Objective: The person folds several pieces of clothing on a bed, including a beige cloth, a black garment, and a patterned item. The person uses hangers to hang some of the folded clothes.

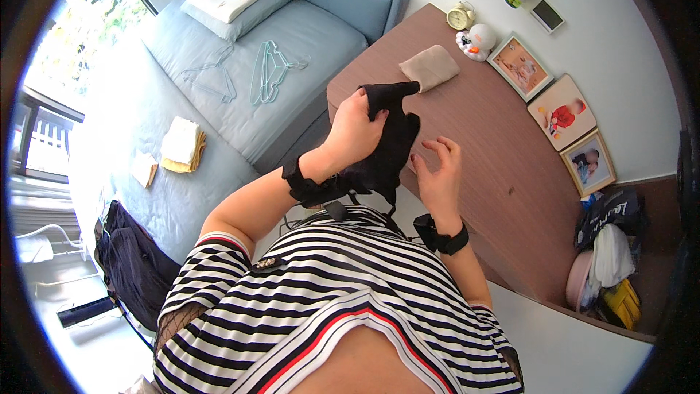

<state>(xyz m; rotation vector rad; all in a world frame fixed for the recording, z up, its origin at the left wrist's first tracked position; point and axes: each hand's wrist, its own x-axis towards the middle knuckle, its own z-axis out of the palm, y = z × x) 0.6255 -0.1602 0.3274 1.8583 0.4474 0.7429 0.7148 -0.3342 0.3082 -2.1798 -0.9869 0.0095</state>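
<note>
A black cloth garment hangs from my left hand, its upper edge pinched between thumb and fingers. The lower end falls in front of my striped top, with thin straps or ties dangling. My right hand is just right of the garment, fingers parted and curled, holding nothing. Both wrists wear black bands. Beyond the hands, a folded beige cloth lies on the brown wooden desk.
Pale hangers and folded cloths lie on the blue bed. An alarm clock and framed photos line the wall. Bags crowd the desk's right end. Dark clothing is draped at left.
</note>
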